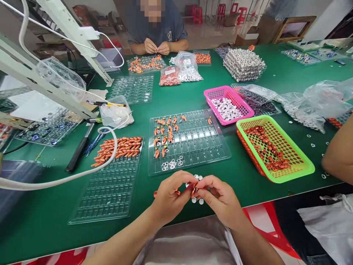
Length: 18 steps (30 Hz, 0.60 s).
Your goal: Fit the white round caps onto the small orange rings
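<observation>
My left hand (170, 197) and my right hand (220, 198) meet at the near edge of the green table (248, 92). Both pinch a small copper coil (193, 190) between their fingertips. A few small white rings (199, 201) lie on the table just under the fingers. Right ahead lies a clear plastic tray (193, 143) with several orange-copper coils in its left pockets and loose white rings at its front edge.
An empty clear tray (110, 187) with a pile of copper coils lies left. A green basket (275, 151) of coils and a pink basket (227, 105) of white rings sit right. A hammer (79, 147) and a white cable (68, 176) lie left. Another person works opposite; someone's arm (339, 154) is at right.
</observation>
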Tool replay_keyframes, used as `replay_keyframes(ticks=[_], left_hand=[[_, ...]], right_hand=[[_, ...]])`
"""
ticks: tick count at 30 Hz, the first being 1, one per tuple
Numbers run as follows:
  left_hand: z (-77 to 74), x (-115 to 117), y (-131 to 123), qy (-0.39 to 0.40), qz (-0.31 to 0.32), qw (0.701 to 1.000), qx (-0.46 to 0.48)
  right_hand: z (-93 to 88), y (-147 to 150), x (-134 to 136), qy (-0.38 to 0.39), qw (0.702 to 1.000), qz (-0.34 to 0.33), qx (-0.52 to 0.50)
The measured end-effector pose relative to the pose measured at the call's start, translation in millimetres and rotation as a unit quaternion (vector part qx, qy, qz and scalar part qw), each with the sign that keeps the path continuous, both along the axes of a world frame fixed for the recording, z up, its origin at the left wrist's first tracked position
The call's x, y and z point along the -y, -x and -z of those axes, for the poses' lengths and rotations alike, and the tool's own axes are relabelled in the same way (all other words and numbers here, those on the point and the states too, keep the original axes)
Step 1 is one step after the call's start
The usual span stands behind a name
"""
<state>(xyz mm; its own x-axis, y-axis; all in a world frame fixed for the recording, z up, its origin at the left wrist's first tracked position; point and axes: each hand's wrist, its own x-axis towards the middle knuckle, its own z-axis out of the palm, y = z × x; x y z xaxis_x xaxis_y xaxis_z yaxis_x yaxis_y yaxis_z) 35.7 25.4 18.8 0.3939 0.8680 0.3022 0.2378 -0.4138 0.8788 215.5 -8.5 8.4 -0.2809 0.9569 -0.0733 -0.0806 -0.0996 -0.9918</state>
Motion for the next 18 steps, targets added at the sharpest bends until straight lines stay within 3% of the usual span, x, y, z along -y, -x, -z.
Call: replay_keyframes(ticks=[4,10,14,18], left_hand=[[6.2,4,-4,0.114,-0.012,0.992,0.055],[-3.2,0,-2,0.354,0.02,0.925,0.136],[-7.5,-4,-1,0.402,0.038,0.902,0.154],[-4.2,-2,-5,0.434,0.033,0.881,0.183]], right_hand=[[-0.3,-3,5,-0.082,0.992,0.022,0.095],[-3.1,-4,6,-0.17,0.969,0.039,0.177],[-1.7,-3,7,-0.168,0.967,0.053,0.181],[2.2,0,8,-0.117,0.98,0.093,0.134]])
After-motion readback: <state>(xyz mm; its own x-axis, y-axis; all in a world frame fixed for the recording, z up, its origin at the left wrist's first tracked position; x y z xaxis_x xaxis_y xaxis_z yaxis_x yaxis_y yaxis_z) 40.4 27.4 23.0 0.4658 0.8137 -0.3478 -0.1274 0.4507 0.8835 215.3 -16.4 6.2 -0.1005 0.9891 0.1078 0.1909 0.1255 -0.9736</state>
